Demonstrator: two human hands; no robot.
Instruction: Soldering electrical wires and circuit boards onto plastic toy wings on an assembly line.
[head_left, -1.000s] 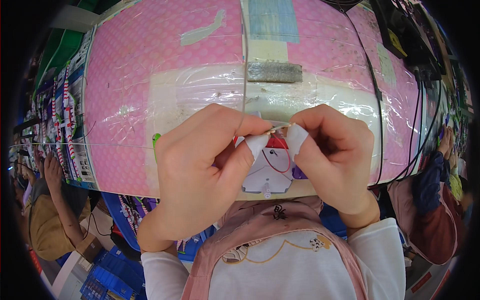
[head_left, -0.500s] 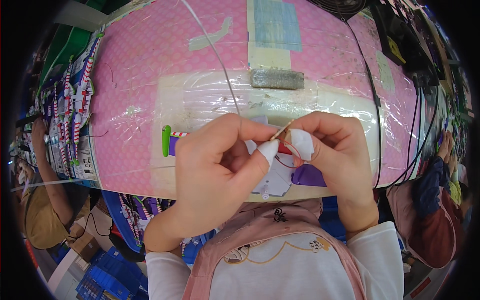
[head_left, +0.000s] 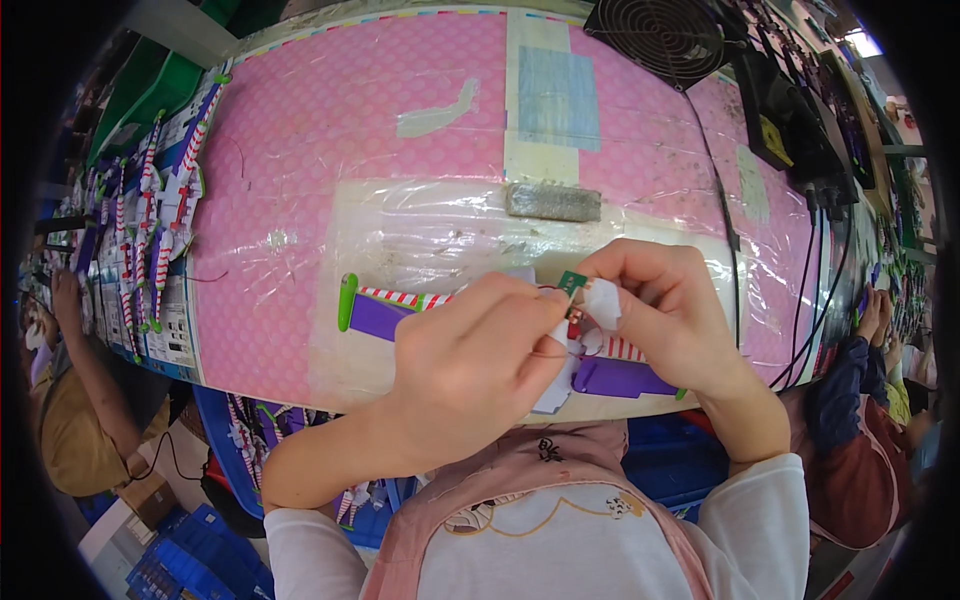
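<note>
A small green circuit board [head_left: 571,282] is pinched by my right hand [head_left: 672,312], whose thumb wears a white finger cover. My left hand [head_left: 478,358] is closed, its thumb and fingertips at the board's lower left edge beside tiny reddish parts or wires. Whatever it pinches is hidden by its own fingers. Below both hands lies a toy-like piece with a purple panel [head_left: 625,378], red-and-white striped strips and a green-tipped purple arm [head_left: 382,316]. My hands cover its white middle.
A grey block [head_left: 553,202] lies beyond my hands on the pink plastic-covered table [head_left: 330,110]. A black fan [head_left: 655,35] and cables stand at the far right. Similar striped pieces [head_left: 165,210] are piled at the left; blue bins [head_left: 675,455] sit below the near edge. Other people work on both sides.
The board has turned from edge-on to show its green face. My left hand has shifted right and closed in against it. The pale strand hanging across the table is no longer visible.
</note>
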